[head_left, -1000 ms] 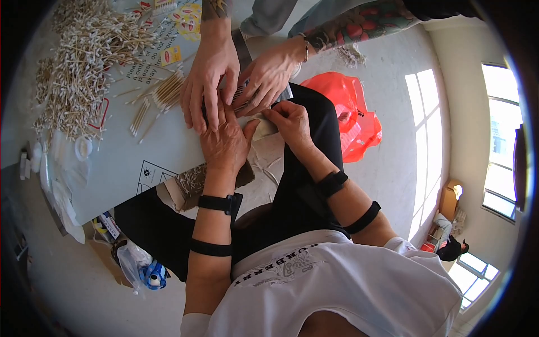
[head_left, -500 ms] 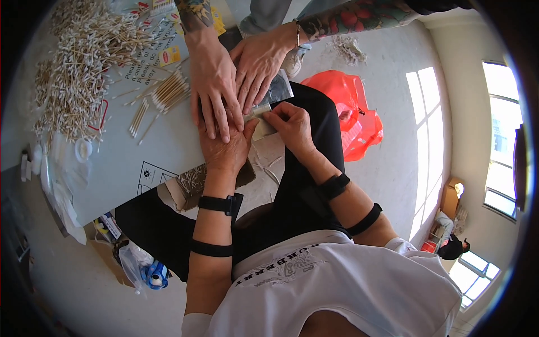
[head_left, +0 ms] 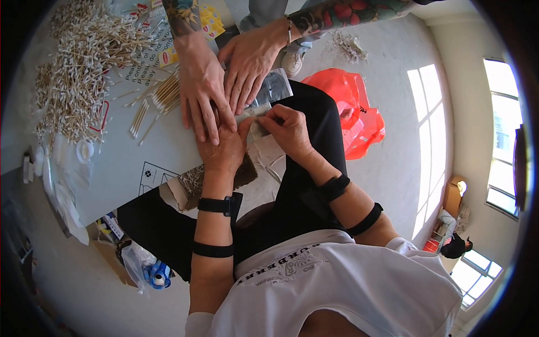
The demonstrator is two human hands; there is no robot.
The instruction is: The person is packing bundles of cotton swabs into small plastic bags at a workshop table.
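Note:
Another person's hands reach in from the far side: one hand [head_left: 203,92] lies over the fingers of my left hand [head_left: 223,150], the other hand [head_left: 254,63] rests flat just to the right. My left hand is at the table edge, its thumb out and its fingers mostly hidden beneath that hand. Close to my left thumb, the fingertips of my right hand [head_left: 291,133] are pinched together at a small pale piece [head_left: 257,131], whose kind I cannot make out. Just beyond it lies clear plastic packaging [head_left: 275,85]. A bundle of cotton swabs [head_left: 168,93] lies left of the hands.
A big heap of cotton swabs [head_left: 84,73] covers the table's [head_left: 120,171] far left. An open cardboard box of swabs [head_left: 193,182] sits below my left wrist. A red plastic bag [head_left: 359,115] is on the floor at right. Plastic wrap [head_left: 70,180] hangs at the left edge.
The other person's hands and my left hand have shifted slightly left. More of the clear packaging shows. My right hand stays pinched, barely moved.

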